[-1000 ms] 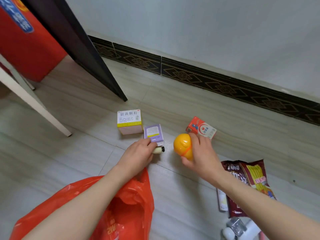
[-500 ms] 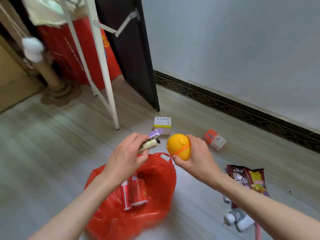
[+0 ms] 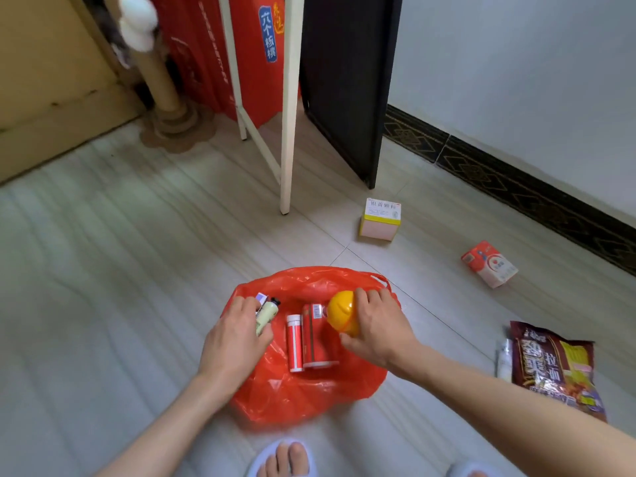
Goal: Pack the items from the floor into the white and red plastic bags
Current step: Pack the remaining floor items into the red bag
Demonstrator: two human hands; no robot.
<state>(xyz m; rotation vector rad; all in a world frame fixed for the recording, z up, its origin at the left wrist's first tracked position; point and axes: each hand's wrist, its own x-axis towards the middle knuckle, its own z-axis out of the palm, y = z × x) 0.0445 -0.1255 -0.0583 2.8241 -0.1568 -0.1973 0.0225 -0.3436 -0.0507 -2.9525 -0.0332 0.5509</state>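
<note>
While both hands hang over the mouth of the red plastic bag [image 3: 306, 390], which lies slumped open on the floor [image 3: 120, 287], each grip is placed for a drop: the left hand [image 3: 234, 342] grasps a pale tube [image 3: 266, 315] with a small purple box [image 3: 261, 297], the right hand [image 3: 377, 327] clasps a yellow ball [image 3: 340, 309]. Already bagged: red tube [image 3: 295, 342], red carton [image 3: 315, 339]. Still on the floor, well apart: yellow-banded box [image 3: 380, 220], red-white carton [image 3: 488, 265], snack packet [image 3: 554, 370]; white bag not seen.
</note>
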